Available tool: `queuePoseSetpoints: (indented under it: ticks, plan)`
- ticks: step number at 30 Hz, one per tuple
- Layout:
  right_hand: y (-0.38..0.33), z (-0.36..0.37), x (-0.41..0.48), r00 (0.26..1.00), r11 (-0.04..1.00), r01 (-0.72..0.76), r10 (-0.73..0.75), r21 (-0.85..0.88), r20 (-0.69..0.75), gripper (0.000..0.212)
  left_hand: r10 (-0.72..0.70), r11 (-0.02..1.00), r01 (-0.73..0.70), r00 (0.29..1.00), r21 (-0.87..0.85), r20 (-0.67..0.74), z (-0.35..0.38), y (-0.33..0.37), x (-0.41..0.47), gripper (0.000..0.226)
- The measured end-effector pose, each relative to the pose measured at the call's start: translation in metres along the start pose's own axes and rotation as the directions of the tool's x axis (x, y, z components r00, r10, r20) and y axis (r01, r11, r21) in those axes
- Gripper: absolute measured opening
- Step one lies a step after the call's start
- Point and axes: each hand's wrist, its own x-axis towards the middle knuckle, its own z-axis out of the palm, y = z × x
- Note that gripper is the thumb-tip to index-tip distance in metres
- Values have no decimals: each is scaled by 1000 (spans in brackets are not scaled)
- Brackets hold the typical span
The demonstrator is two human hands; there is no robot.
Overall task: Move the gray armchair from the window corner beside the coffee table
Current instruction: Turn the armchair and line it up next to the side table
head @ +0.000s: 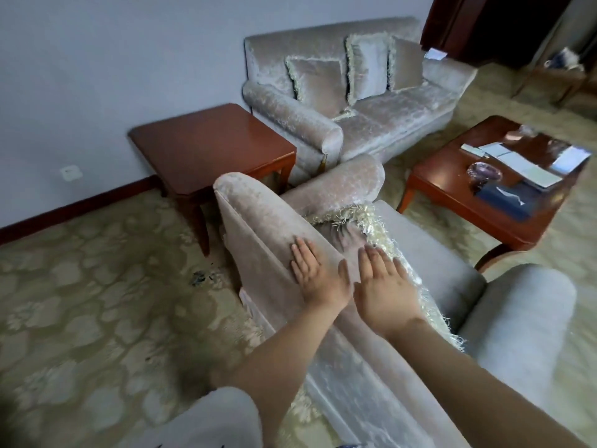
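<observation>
The gray velvet armchair (258, 218) fills the middle and lower right of the head view, seen from behind its backrest. My left hand (315, 274) lies flat on the top of the backrest, fingers spread. Beside it, my right hand (384, 286) rests flat on the backrest edge, touching a fringed cushion (371, 218) that lies on the seat. Neither hand grips anything. The wooden coffee table (445, 192) stands to the right, just past the chair's front, with papers, a glass ashtray and a dark box on it.
A square wooden side table (206, 147) stands close to the chair's left arm, by the wall. Behind it is a matching sofa (381, 124) with three cushions. Patterned carpet (97, 302) spreads to the left, with a small dark scrap (198, 279) on it.
</observation>
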Motion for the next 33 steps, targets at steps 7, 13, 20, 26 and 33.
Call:
queuePoseSetpoints:
  ticks: [7, 13, 20, 26, 33]
  plan:
    - [120, -30, -105, 998, 1000, 23, -23, 4, -62, 63, -94, 987, 106, 991, 122, -98, 53, 48, -69, 84]
    - [178, -18, -92, 988, 986, 145, -141, 84, -56, 58, -74, 955, 121, 981, 270, -178, 66, 54, -68, 79]
    - [240, -10, -71, 916, 914, 380, -351, 142, -194, 53, -39, 920, 153, 952, 362, -304, 65, 61, -71, 72]
    - [319, -29, -46, 923, 923, 367, -347, 110, -167, 48, -323, 766, 404, 915, 500, -243, 69, 98, -97, 71]
    - [395, -78, 2, 841, 880, 474, -466, -42, -275, 27, -438, 757, 524, 850, 389, -293, 63, 218, -128, 51]
